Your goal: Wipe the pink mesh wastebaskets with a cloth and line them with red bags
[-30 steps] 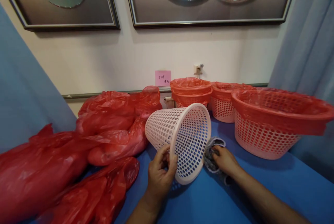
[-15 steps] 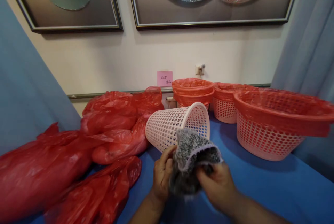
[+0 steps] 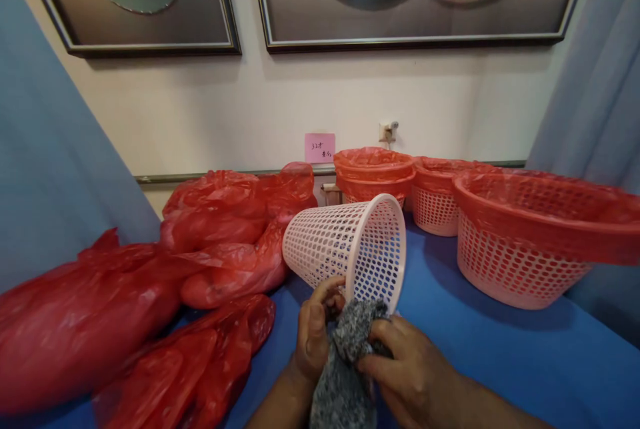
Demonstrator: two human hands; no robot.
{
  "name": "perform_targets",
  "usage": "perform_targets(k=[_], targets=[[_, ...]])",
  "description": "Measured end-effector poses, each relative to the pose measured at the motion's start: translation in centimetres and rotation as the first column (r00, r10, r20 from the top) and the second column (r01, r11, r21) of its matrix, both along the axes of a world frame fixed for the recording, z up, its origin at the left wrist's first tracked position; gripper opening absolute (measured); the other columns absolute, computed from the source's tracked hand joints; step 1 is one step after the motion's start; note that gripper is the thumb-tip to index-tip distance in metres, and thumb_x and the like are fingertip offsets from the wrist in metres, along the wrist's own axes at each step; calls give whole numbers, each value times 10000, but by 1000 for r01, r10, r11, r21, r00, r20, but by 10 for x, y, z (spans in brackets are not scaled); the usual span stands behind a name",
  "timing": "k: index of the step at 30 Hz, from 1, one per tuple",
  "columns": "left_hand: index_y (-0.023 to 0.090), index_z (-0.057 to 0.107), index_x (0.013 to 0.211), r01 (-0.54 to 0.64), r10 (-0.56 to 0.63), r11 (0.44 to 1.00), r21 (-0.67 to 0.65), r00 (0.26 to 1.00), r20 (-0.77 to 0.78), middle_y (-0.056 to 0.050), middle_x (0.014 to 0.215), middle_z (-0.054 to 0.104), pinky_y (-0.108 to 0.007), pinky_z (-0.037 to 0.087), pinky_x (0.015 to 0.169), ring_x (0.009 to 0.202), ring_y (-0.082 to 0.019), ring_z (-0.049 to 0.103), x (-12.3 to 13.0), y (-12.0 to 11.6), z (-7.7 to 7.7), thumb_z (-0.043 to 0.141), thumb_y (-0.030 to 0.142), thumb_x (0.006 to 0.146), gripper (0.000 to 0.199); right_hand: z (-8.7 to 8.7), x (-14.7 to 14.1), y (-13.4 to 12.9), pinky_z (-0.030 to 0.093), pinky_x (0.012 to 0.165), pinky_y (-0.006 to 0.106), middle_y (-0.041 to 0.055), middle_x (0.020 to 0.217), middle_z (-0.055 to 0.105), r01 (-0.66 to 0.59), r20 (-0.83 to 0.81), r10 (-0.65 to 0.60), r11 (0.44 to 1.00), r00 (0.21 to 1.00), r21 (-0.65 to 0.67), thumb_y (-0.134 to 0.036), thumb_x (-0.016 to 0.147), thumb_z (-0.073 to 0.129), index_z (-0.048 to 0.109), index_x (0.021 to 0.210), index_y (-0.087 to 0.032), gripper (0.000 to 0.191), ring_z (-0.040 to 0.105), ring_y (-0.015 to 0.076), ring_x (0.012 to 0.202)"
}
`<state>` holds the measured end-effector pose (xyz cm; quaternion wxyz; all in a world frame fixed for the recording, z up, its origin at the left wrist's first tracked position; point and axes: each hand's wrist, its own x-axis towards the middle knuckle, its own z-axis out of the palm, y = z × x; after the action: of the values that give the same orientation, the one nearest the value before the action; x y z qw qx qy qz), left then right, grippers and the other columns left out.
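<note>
Hands meet low in the view over 1 grey cloth [image 3: 345, 365]. The left hand [image 3: 314, 329] has its fingers curled shut on the cloth's upper left fold, and the right hand [image 3: 407, 375] pinches the same cloth from the other side, thumb and fingers closed on the bunched top edge; the rest of the cloth hangs below both grips. Just above and behind the grip, the bare pink mesh basket [image 3: 350, 252] lies tipped on its side on the blue table [image 3: 475, 349], its open mouth turned toward the hands and its lower rim touching or nearly touching the cloth.

Judging by the layout, the work looks partly done: 3 baskets right of the grip, the large lined basket [image 3: 530, 235] nearest and 2 smaller lined baskets [image 3: 400, 185] behind it, already wear red liners, while the tipped basket has none. Left of the grip a heap of red plastic bags [image 3: 165, 282] lies loose, so the bagging of this basket appears still to come.

Against the frame 0.5 s ago, the cloth has dropped from a raised, spread shape in front of the basket's mouth to a tighter bunch lower down, and both hands have closed in on it. The basket has barely shifted.
</note>
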<state>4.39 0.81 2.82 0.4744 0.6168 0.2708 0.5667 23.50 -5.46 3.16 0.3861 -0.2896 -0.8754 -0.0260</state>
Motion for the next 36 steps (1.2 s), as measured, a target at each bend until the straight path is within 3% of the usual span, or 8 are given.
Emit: perform_targets(k=[4, 9, 17, 21, 25, 28, 32, 36], targets=[[171, 679, 1202, -74, 75, 997, 17, 991, -109, 18, 640, 633, -236, 430, 509, 517, -124, 543, 2, 3, 10, 630, 669, 930, 569, -31, 15, 2, 487, 735, 365, 57, 926, 631, 155, 221, -106, 963, 970, -221, -91, 802, 537, 619, 789, -207, 142, 593, 223, 825], [188, 699, 1120, -262, 262, 965, 17, 956, -133, 30, 664, 621, -230, 462, 583, 590, -128, 575, 2, 9, 6, 811, 456, 832, 409, -52, 41, 18, 513, 827, 314, 47, 1043, 637, 317, 224, -236, 823, 946, -471, -55, 784, 524, 681, 903, -222, 258, 651, 190, 940], [203, 702, 1156, -225, 225, 974, 9, 974, 11, 42, 665, 612, -215, 478, 606, 598, -108, 581, 1, 3, 3, 819, 435, 861, 393, -95, 83, 48, 547, 964, 398, 106, 1182, 649, 551, 9, -610, 709, 792, -440, -202, 914, 447, 748, 1085, -237, 347, 678, 244, 1066], [197, 679, 1156, -217, 225, 973, -74, 966, 126, 14, 718, 705, -208, 494, 567, 575, -111, 624, -3, -4, 15, 846, 462, 839, 445, -112, 111, 67, 541, 994, 420, 113, 1157, 668, 622, -105, -754, 605, 649, -498, -376, 915, 418, 741, 1122, -222, 413, 675, 263, 1103], [186, 658, 1112, -330, 356, 934, -135, 880, 313, 39, 668, 698, -170, 423, 439, 462, -86, 574, -7, -6, 35, 900, 485, 757, 523, -122, 131, 82, 562, 917, 419, 127, 1035, 714, 655, -99, -835, 492, 541, -574, -541, 853, 431, 736, 1068, -203, 503, 697, 295, 1021], [183, 641, 1090, -391, 433, 901, -186, 809, 397, 65, 656, 675, -161, 426, 420, 442, -72, 561, -6, -7, 58, 916, 493, 713, 560, -127, 139, 87, 572, 901, 447, 139, 1027, 750, 632, -150, -831, 512, 535, -581, -583, 786, 481, 752, 1044, -203, 533, 714, 325, 1014], [171, 623, 1082, -375, 437, 899, -227, 812, 387, 93, 597, 617, -167, 345, 335, 357, -54, 449, -1, -6, 88, 877, 550, 725, 580, -127, 138, 83, 594, 874, 495, 129, 1051, 783, 565, -202, -784, 575, 586, -592, -624, 762, 536, 783, 1010, -230, 527, 741, 354, 991], [152, 638, 932, -359, 421, 905, -227, 829, 368, 87, 554, 584, -169, 313, 350, 372, -51, 439, -3, 10, 113, 885, 518, 698, 500, -115, 127, 70, 590, 956, 467, 70, 1122, 800, 415, -194, -650, 656, 734, -630, -645, 797, 580, 790, 1031, -275, 485, 752, 327, 1043]])
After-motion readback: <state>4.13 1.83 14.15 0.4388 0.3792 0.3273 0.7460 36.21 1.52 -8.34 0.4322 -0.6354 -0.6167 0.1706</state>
